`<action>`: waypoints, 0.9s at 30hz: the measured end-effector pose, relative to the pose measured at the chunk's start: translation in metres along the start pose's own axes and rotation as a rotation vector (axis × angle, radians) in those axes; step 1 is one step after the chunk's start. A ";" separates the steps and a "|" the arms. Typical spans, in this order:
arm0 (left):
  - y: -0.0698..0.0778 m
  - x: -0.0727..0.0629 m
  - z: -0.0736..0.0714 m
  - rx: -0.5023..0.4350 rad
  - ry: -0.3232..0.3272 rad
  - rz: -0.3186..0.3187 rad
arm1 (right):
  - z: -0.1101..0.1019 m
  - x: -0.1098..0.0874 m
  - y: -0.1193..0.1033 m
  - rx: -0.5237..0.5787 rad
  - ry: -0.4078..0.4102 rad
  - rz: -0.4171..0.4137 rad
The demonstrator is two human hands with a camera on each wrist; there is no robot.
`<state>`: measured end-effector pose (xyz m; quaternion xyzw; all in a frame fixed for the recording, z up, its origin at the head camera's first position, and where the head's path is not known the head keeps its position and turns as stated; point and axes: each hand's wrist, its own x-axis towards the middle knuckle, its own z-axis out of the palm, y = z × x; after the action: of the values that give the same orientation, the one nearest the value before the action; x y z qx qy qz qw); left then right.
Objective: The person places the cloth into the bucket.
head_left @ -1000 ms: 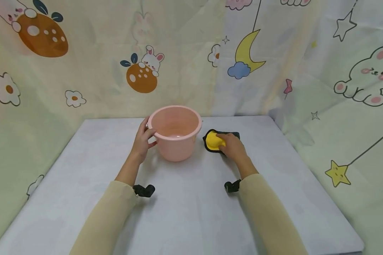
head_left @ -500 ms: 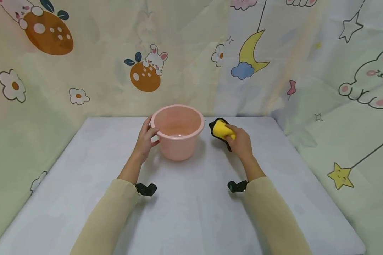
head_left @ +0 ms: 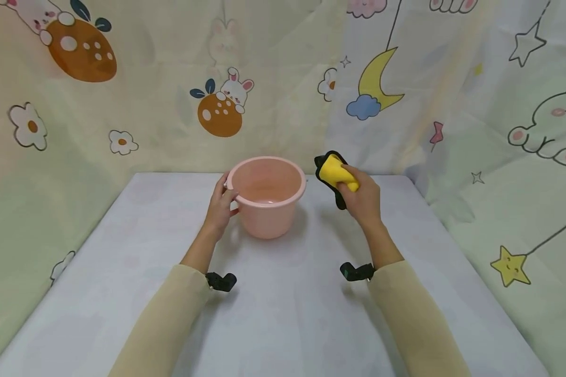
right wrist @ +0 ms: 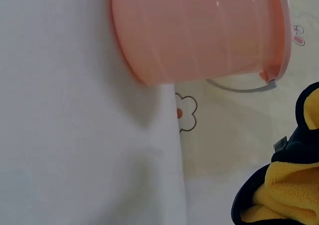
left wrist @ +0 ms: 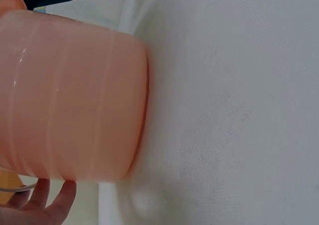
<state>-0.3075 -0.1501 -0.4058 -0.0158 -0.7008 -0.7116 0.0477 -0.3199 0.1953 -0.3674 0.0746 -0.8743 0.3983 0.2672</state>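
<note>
A pink plastic bucket (head_left: pixel 268 220) stands upright toward the back of the white table, its mouth facing up. My left hand (head_left: pixel 218 209) holds it at the left side, just under the rim; in the left wrist view fingertips (left wrist: pixel 62 197) lie against its wall. To the right of the bucket, my right hand (head_left: pixel 364 196) pinches a folded yellow cleaning cloth (head_left: pixel 334 170) with dark edging, raised above the table. Its terry surface and a small tag show in the right wrist view, where the cloth (right wrist: pixel 294 190) is at the lower right; the right hand itself is outside that view.
The white table (head_left: pixel 283 314) reaches back to a curtain (head_left: pixel 283 78) printed with rabbits, stars and flowers. A thin wire handle (right wrist: pixel 244 90) hangs at the bucket's far side. Dark wrist cameras (head_left: pixel 221 281) stick out from both sleeves.
My right hand has lifted the cloth off the table, upward and slightly right, and the cloth has tilted with its end hanging. The left hand stays at the bucket. The head view has shifted slightly.
</note>
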 end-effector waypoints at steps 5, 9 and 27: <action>-0.001 0.000 0.002 -0.010 -0.004 0.002 | -0.007 0.008 -0.020 0.046 0.036 -0.048; 0.000 -0.001 0.002 -0.002 0.004 0.007 | -0.011 0.015 -0.035 0.064 0.038 -0.066; 0.000 -0.002 0.005 0.009 0.047 -0.005 | -0.001 0.037 -0.092 0.124 0.024 -0.212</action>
<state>-0.3054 -0.1451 -0.4057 0.0029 -0.7026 -0.7089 0.0623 -0.3195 0.1368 -0.2869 0.1783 -0.8320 0.4219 0.3130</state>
